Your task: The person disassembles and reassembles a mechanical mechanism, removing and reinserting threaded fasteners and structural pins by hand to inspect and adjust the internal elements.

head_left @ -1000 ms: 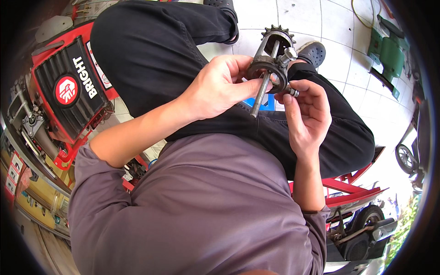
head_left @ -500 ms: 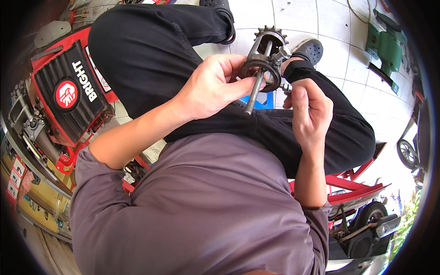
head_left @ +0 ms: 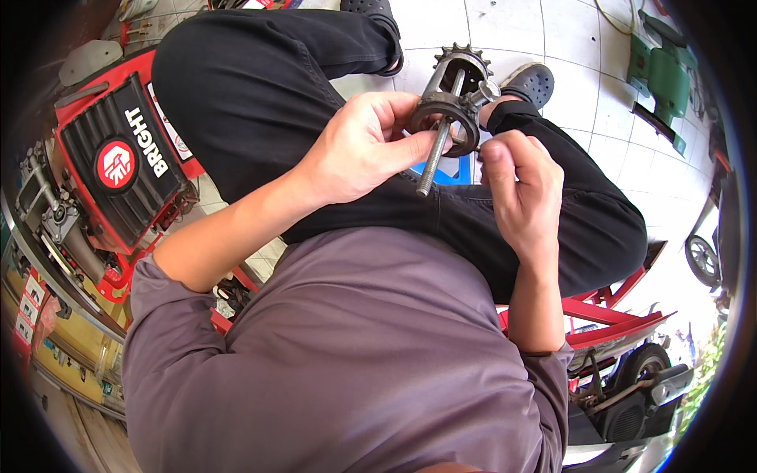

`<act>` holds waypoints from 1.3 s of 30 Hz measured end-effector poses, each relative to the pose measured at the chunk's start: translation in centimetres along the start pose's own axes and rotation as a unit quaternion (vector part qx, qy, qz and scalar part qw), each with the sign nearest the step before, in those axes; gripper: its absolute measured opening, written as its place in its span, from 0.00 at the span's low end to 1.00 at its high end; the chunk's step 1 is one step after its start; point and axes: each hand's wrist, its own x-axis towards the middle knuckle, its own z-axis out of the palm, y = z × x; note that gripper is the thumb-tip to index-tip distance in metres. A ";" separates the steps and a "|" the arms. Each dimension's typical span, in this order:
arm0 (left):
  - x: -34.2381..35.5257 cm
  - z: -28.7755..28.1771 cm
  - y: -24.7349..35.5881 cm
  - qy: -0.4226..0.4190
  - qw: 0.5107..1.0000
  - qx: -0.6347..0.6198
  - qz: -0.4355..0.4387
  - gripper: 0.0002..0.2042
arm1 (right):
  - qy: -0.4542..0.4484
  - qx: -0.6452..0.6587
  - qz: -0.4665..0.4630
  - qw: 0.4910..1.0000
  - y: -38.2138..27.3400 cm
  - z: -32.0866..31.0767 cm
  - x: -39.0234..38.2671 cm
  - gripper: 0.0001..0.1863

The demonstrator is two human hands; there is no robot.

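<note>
Above my lap is a dark metal tool (head_left: 450, 107) shaped like an open cage. A toothed sprocket wheel (head_left: 463, 57) forms its far end, and a ring makes the near end. A long threaded rod (head_left: 434, 162) runs lengthwise through it, its free end pointing toward me. My left hand (head_left: 363, 146) grips the ring from the left, thumb beside the rod and fingers partly hidden behind. A large-headed bolt (head_left: 483, 94) sticks out of the ring's upper right. Lower on that side, my right hand (head_left: 527, 185) pinches a second, smaller bolt, mostly covered by the fingertips.
To the left stands a red case with a black ribbed lid (head_left: 118, 162). A green power tool (head_left: 670, 87) lies on the white tiled floor (head_left: 505, 31) at the far right. Something blue (head_left: 453, 173) shows below the tool. Red metal frames (head_left: 607, 327) and a wheel (head_left: 643, 364) are at lower right.
My right hand has moved slightly up and left, and its fingers now cover the small side bolt that was visible before. The tool has shifted a little left in my left hand.
</note>
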 end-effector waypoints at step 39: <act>-0.9 2.2 0.8 0.064 0.996 -0.054 0.018 0.08 | 0.192 0.220 -0.077 0.953 -0.1 3.2 -1.4 0.19</act>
